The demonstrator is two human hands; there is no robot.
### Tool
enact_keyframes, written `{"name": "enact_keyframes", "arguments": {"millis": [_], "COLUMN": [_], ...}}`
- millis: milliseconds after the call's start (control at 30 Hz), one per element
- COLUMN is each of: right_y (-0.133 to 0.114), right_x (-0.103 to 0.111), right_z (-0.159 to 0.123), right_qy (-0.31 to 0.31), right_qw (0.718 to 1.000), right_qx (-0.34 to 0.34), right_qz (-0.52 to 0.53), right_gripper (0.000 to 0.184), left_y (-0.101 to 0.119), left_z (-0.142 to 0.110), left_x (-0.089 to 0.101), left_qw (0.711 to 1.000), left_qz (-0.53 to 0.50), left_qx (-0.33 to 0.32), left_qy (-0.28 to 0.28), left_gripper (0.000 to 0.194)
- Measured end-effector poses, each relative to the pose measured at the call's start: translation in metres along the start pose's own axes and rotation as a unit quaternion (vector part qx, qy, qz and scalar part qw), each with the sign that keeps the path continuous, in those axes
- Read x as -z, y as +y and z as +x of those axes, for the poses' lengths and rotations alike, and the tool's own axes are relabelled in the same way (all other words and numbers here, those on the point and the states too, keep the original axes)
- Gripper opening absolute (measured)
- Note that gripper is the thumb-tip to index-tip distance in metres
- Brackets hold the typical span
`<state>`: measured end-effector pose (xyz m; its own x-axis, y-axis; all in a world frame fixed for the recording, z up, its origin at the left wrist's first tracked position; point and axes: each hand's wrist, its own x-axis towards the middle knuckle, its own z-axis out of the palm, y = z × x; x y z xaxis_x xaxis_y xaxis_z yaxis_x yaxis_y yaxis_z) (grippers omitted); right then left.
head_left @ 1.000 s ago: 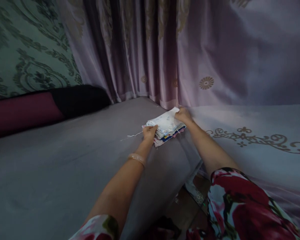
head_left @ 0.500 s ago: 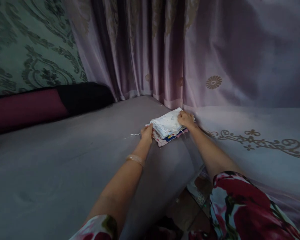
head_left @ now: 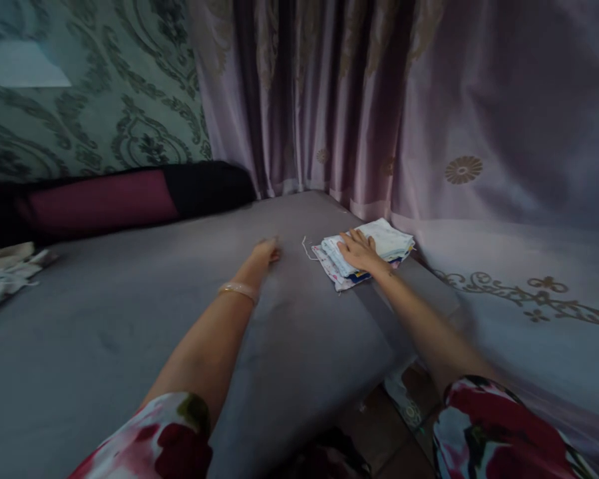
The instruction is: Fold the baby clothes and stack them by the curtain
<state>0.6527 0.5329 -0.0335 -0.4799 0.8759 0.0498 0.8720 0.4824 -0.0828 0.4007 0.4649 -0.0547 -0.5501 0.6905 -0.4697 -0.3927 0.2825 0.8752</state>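
On the bed's corner lies a stack of folded cloths (head_left: pixel 387 236), white and pale blue on top, with dark blue, yellow and pink-patterned edges showing below. My right hand (head_left: pixel 358 253) rests on top of the stack, fingers spread, pressing it without gripping. To the left of the stack is my left hand (head_left: pixel 267 251), slightly blurred, above the grey sheet. Its forefinger stands apart from the bent other fingers, and nothing shows in it. A white string (head_left: pixel 308 249) trails from the stack's left side.
The grey sheet (head_left: pixel 154 319) covers the bed. At the far left edge lie crumpled light cloths (head_left: pixel 7 273). A black and dark-pink long cushion (head_left: pixel 104 199) lines the patterned wall. Mauve curtains (head_left: pixel 319 100) hang behind, and tiled floor (head_left: pixel 379 426) shows below the bed's edge.
My left hand has let go of the stack's left edge and moved left. My right hand has shifted from the stack's far right part toward its middle-left. The view has turned left.
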Motion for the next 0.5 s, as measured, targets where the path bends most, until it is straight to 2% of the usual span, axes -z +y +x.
{"name": "enact_keyframes", "arguments": {"millis": [167,300,500], "right_y": [0.002,0.008,0.025], "right_x": [-0.008,-0.015,-0.035], "right_z": [0.001,0.003,0.029], "right_qy": [0.022,0.039,0.047], "right_qw": [0.999,0.998,0.999], "right_qx": [0.009,0.017,0.003], "right_qz": [-0.032,-0.047,0.013], "right_gripper": [0.054,0.056,0.065], "left_y": [-0.015,-0.017,-0.016], "left_z": [-0.011,-0.027,-0.047], "left_x": [0.065,0.119,0.216], "left_qw": [1.0,0.998,0.991], "left_qz": [0.025,0.021,0.057], "left_qx": [-0.012,-0.051,-0.056], "left_qy": [0.012,0.022,0.104], "left_gripper": [0.016,0.016,0.011]}}
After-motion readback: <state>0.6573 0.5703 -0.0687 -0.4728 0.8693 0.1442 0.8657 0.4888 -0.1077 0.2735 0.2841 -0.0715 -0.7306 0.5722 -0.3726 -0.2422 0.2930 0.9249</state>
